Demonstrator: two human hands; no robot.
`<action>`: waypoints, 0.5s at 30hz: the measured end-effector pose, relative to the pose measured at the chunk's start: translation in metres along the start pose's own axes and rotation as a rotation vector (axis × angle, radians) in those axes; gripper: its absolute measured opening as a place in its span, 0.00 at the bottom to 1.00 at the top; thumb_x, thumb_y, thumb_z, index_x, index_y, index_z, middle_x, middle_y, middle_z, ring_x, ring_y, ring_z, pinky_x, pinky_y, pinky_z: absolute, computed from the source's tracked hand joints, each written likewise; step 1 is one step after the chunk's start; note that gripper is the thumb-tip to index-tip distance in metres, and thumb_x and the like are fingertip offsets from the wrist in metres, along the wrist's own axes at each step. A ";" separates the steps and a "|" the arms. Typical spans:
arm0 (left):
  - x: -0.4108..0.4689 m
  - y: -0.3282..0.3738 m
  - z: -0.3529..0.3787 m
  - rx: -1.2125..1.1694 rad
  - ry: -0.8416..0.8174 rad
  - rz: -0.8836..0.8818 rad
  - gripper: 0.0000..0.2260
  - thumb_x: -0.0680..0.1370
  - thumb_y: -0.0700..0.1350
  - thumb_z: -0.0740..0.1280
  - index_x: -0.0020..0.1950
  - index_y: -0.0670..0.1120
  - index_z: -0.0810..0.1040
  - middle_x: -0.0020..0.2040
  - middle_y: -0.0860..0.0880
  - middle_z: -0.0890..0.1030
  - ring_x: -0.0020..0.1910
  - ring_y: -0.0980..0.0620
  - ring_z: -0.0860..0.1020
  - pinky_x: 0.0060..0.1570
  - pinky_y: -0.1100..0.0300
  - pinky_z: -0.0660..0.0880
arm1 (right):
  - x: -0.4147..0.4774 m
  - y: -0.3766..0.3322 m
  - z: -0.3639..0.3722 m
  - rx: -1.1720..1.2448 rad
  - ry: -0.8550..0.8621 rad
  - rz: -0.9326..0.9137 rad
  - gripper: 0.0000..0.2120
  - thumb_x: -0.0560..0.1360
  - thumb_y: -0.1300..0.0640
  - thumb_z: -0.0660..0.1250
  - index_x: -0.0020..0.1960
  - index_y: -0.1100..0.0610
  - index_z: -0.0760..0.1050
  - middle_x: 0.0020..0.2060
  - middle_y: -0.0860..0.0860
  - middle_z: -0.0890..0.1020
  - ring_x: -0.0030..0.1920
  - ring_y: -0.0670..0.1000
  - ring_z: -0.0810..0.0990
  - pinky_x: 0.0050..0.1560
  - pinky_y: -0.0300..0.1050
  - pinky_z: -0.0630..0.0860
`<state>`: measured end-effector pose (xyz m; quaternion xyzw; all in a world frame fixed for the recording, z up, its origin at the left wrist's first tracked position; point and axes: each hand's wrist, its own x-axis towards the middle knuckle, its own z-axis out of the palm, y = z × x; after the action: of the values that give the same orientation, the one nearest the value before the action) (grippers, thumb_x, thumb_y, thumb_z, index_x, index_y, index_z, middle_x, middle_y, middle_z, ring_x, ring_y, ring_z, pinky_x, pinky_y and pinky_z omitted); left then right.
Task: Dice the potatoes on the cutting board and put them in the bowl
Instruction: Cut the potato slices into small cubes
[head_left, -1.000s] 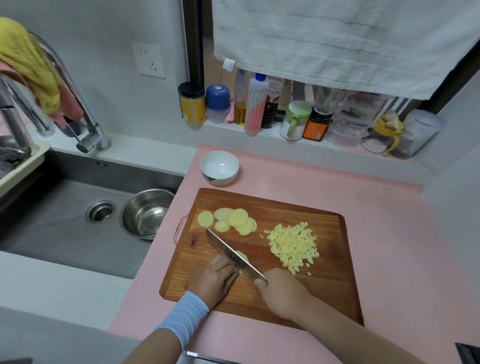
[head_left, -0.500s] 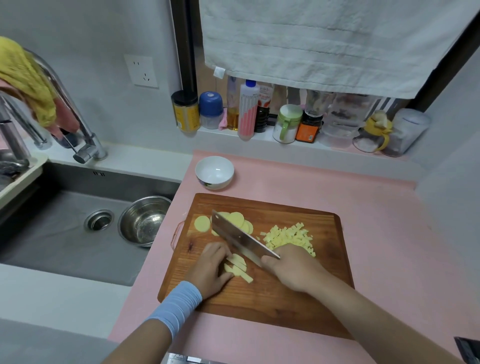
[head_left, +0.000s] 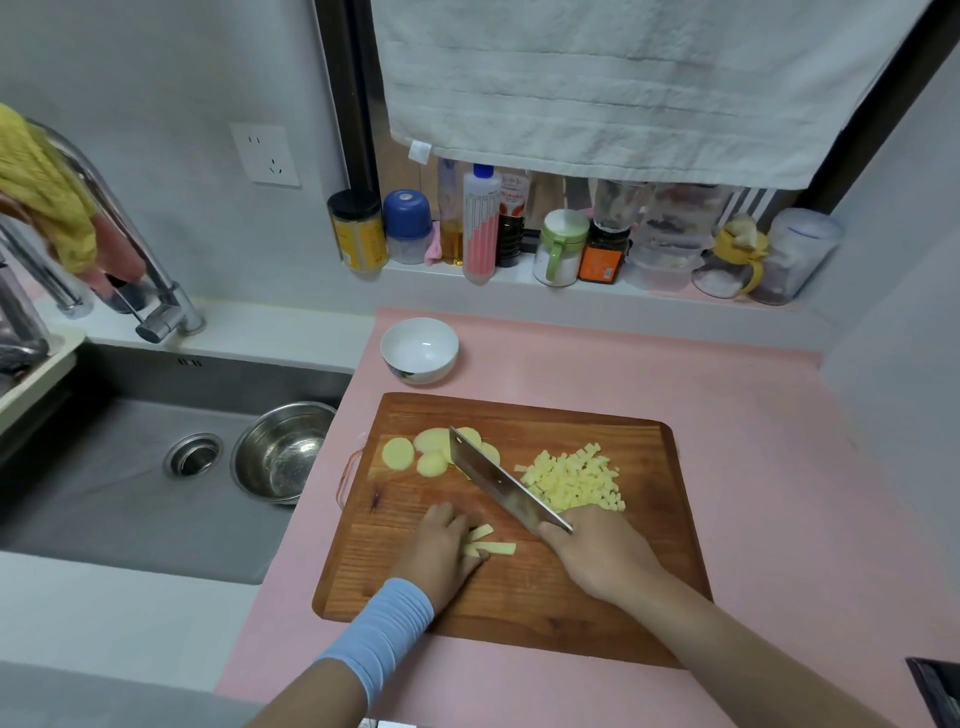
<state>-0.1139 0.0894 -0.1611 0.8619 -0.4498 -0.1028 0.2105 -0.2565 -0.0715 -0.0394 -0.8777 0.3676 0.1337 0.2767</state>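
The right grip (head_left: 597, 556) is closed round the handle of the knife (head_left: 498, 483), and the handle is hidden in the palm. The broad blade runs away and to the left over the board (head_left: 519, 597), its far end covering part of the slices (head_left: 400, 453). Whether the edge touches the wood I cannot tell.

The left grip (head_left: 441, 551) is curled over the near ends of a few strips (head_left: 491, 543), fingers and thumb pinning them flat on the board. Their free ends stick out to the right, towards the blade.

The dice (head_left: 571, 478) lie in a loose heap just right of the blade, beyond the right grip. The uncut slices overlap near the board's far left. The bowl (head_left: 421, 364) stands on the pink worktop (head_left: 675, 374) past the board's far left corner, apart from it, with no potato seen inside.

Raw potato is likely firm, light and slick with starch, so the strips may skid or fan apart under the blade. They are best held bunched near the uncut end, fingertips tucked back. The dice are small and scatter easily, so lifting them on the flat of the blade or in a cupped hand looks safer than pinching. The bowl looks small and breakable and may slide if nudged.
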 end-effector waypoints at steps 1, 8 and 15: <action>-0.004 0.000 0.001 0.006 0.027 -0.005 0.25 0.74 0.60 0.69 0.68 0.51 0.75 0.58 0.50 0.74 0.59 0.50 0.72 0.59 0.57 0.73 | -0.002 0.002 0.002 -0.005 0.002 0.008 0.21 0.81 0.38 0.59 0.43 0.53 0.78 0.37 0.48 0.83 0.39 0.50 0.81 0.40 0.46 0.77; -0.006 -0.025 -0.012 -0.245 0.130 -0.032 0.09 0.75 0.44 0.74 0.55 0.49 0.84 0.47 0.57 0.76 0.50 0.53 0.74 0.56 0.51 0.74 | -0.010 0.017 0.015 -0.022 0.010 0.050 0.17 0.82 0.40 0.58 0.44 0.49 0.77 0.39 0.45 0.81 0.42 0.50 0.81 0.41 0.45 0.75; 0.033 -0.012 -0.036 -0.260 -0.117 -0.145 0.25 0.74 0.47 0.75 0.70 0.52 0.76 0.53 0.51 0.82 0.51 0.54 0.77 0.52 0.64 0.69 | -0.010 0.019 0.018 -0.008 0.016 0.062 0.18 0.82 0.39 0.58 0.46 0.50 0.79 0.39 0.45 0.82 0.42 0.50 0.81 0.44 0.46 0.78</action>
<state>-0.0731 0.0785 -0.1342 0.8500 -0.3809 -0.2250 0.2858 -0.2775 -0.0662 -0.0564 -0.8681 0.3962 0.1365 0.2660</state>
